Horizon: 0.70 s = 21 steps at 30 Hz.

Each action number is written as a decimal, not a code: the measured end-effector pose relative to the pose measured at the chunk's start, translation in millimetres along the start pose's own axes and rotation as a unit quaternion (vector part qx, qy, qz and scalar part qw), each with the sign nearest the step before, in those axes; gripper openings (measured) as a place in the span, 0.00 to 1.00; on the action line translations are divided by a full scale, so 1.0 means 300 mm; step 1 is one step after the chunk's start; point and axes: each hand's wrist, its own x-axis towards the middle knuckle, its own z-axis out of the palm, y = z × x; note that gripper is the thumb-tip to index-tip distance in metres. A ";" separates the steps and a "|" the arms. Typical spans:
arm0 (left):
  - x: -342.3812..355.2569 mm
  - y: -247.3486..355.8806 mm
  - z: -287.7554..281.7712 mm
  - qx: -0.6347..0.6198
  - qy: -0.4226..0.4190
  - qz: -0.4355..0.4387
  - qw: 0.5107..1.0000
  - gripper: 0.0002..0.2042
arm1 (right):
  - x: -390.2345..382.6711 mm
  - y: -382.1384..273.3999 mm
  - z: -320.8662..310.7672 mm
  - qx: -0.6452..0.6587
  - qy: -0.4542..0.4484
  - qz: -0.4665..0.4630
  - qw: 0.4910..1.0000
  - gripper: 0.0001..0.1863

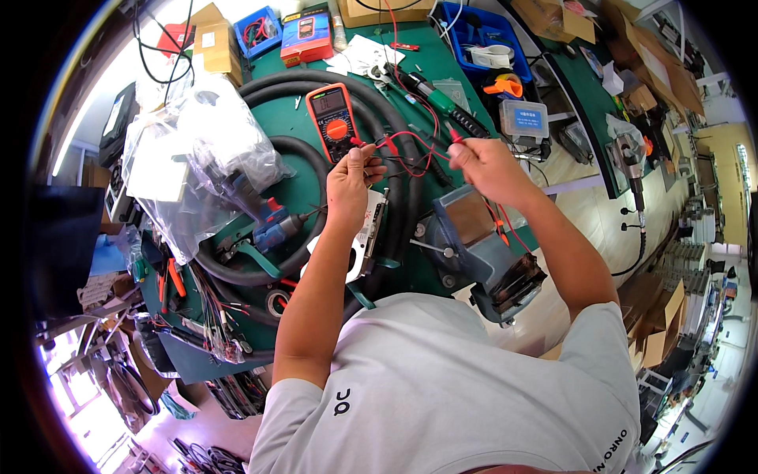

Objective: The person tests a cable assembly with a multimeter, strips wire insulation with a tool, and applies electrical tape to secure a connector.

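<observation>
An orange-rimmed multimeter lies face up on the green bench mat, its dial orange. At its lower right corner my left hand is closed, thumb and fingers pinching at a red test-lead plug; the fingers partly hide the plug. My right hand is closed on a red test probe, held above the mat to the right. Thin red leads loop between the two hands, and a red clip lies among them.
Thick black cable coils around the multimeter. A bench vise stands at the near right, below my right forearm. A blue cordless drill and plastic bags lie left. Blue bins and a red box stand at the back.
</observation>
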 end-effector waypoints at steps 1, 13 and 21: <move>0.002 -0.002 0.002 0.002 -0.004 0.001 1.000 0.24 | -0.008 -0.021 0.024 0.012 -0.008 -0.003 1.000 0.21; -0.018 0.030 0.007 0.132 -0.045 0.018 0.990 0.15 | 0.037 -0.112 0.132 -0.020 -0.066 -0.061 0.996 0.20; -0.016 0.047 0.006 0.210 -0.068 0.009 0.975 0.14 | 0.049 -0.112 0.119 -0.042 -0.084 -0.077 0.993 0.19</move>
